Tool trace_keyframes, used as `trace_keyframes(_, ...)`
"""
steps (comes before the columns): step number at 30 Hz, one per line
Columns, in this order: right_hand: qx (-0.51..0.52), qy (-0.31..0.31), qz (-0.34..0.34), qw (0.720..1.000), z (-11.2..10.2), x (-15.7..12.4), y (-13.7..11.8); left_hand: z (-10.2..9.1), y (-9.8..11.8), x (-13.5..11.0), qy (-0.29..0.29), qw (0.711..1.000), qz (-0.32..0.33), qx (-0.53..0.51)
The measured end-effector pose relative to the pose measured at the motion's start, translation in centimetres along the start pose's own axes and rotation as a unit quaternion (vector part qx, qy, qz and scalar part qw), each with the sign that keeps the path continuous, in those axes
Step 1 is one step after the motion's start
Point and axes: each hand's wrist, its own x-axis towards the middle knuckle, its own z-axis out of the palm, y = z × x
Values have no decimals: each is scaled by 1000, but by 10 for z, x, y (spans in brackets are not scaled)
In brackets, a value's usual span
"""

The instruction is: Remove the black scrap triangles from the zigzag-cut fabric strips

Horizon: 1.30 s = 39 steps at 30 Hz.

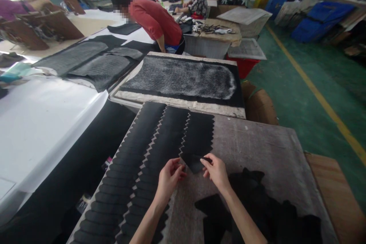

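A small black cut piece (194, 162) lies on the grey felt board (257, 148), at the near end of the third overlapping row. My left hand (169, 175) pinches its left edge with curled fingers. My right hand (216, 170) pinches its right edge with thumb and fingers. Three rows of overlapped black pieces (148, 152) run from the board's far edge toward me, the left two long, the right one short. A loose pile of black pieces (265, 209) sits right of my right forearm.
Beyond lies a board (183, 101) with a grey-dusted black sheet (183, 78). White sheet material (42, 118) spreads to the left. A person in a red shirt (156, 19) bends over the table behind. Cardboard boxes (261, 105) and green floor (314, 95) are at the right.
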Motion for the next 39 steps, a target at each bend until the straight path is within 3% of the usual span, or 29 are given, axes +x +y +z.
trace_keyframes(8,6,-1,30,1000,1,4,0,1,-5,-5,-10,999,27,34)
trace_keyframes(12,-9,-6,26,1000,2,5,2,-1,-3,-11,10,975,131,179)
trace_keyframes(14,-19,-7,25,999,2,6,4,-1,-1,-11,14,920,231,317)
trace_keyframes(16,-35,-4,21,999,2,7,6,-1,-2,-8,4,836,317,448)
trace_keyframes(19,-58,0,14,998,2,7,6,0,-7,-2,-20,730,375,572)
trace_keyframes(21,-71,2,15,997,2,5,3,1,-11,1,-30,685,389,616)
trace_keyframes(23,-90,10,17,996,2,2,-2,2,-12,1,-31,658,395,640)
trace_keyframes(25,-143,31,4,989,1,-4,-9,2,-13,0,-26,644,397,654)
trace_keyframes(30,-331,89,-31,939,-6,-12,-24,4,-14,-3,-17,627,401,668)
trace_keyframes(34,-318,56,-5,946,-11,-9,-26,5,-14,-4,-14,615,405,677)
trace_keyframes(39,-296,62,14,953,-12,-5,-21,7,-15,-5,-9,609,408,680)
